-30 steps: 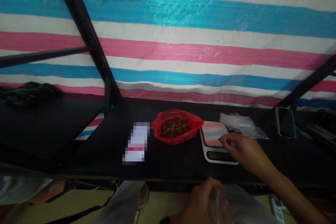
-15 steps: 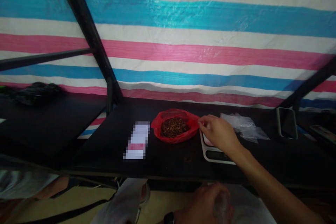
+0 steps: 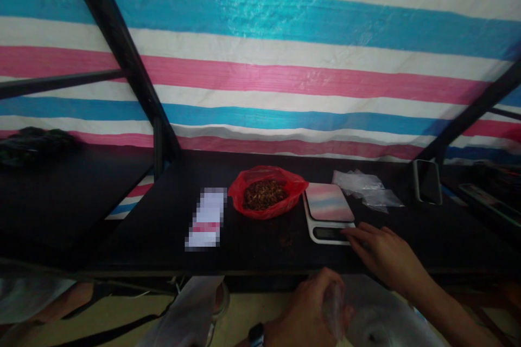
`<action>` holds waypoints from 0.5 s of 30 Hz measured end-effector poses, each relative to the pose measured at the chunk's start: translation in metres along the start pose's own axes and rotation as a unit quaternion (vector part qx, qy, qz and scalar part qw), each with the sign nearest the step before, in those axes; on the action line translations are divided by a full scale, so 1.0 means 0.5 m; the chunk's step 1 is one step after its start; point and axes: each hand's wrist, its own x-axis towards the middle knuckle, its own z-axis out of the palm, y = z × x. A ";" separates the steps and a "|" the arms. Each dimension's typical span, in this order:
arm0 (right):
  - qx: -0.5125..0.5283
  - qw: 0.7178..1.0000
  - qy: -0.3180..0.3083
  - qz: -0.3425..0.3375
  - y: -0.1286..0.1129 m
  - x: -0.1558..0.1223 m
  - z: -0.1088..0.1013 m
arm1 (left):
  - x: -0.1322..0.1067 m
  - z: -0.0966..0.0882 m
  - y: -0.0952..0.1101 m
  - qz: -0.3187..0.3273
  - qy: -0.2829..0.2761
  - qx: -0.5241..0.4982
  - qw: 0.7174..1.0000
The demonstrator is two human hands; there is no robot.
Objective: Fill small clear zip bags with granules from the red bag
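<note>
At the front right corner of a white kitchen scale, my right hand has its fingers stretched out, the tips touching the scale beside its dark display. Nothing shows in that hand. Below the table edge my left hand, with a watch on its wrist, is closed around what looks like a clear plastic bag. Just left of the scale sits an open red plastic bag that holds loose brown dried bits. The scale's shiny plate carries nothing and mirrors the striped sheet.
Several clear plastic bags lie behind the scale to the right. A phone leans near the right frame bar. A pixelated sheet or screen lies left of the red bag. Striped sheeting hangs behind the black table.
My right hand has moved from the red bag's right edge toward me and to the right, uncovering the scale's plate. My left hand keeps its hold; the view has shifted slightly right.
</note>
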 end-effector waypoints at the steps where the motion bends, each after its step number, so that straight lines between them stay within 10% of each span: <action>1: -0.012 1.000 -0.001 -0.002 -0.004 0.003 -0.002 | 0.002 0.001 -0.001 -0.001 -0.001 -0.009 1.000; 8: -0.047 0.999 0.019 -0.012 -0.022 -0.003 -0.001 | 0.008 -0.005 0.017 -0.034 -0.011 -0.007 0.999; 15: 0.003 0.996 0.084 0.000 -0.013 -0.025 0.025 | 0.013 -0.028 0.000 0.009 -0.141 0.012 0.990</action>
